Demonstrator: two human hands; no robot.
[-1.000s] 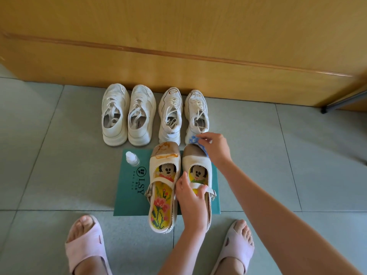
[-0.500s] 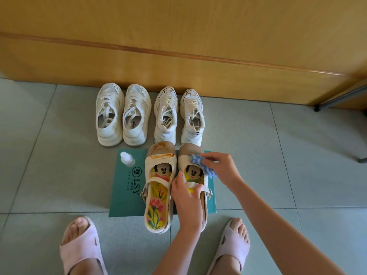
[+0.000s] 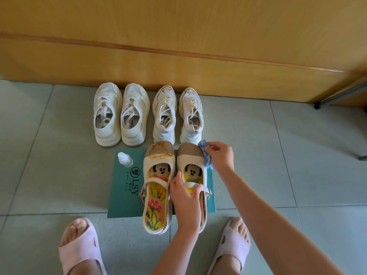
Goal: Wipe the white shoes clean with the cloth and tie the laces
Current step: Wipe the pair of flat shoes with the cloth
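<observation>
Right hand (image 3: 219, 155): grip clamped on a blue-and-white patterned cloth (image 3: 207, 158), which is pressed to the outer toe side of the right cream strap shoe with cartoon insole (image 3: 189, 154). Left hand (image 3: 183, 195): grip closed round that shoe at its strap. The shoe lies along the right edge of a teal flat board (image 3: 123, 197) on the floor, beside its stained twin shoe (image 3: 158, 155). Small clear bottle (image 3: 125, 159) stands at the board's far left corner. Row of white laced sneakers (image 3: 164, 116) sits beyond the far edge.
</observation>
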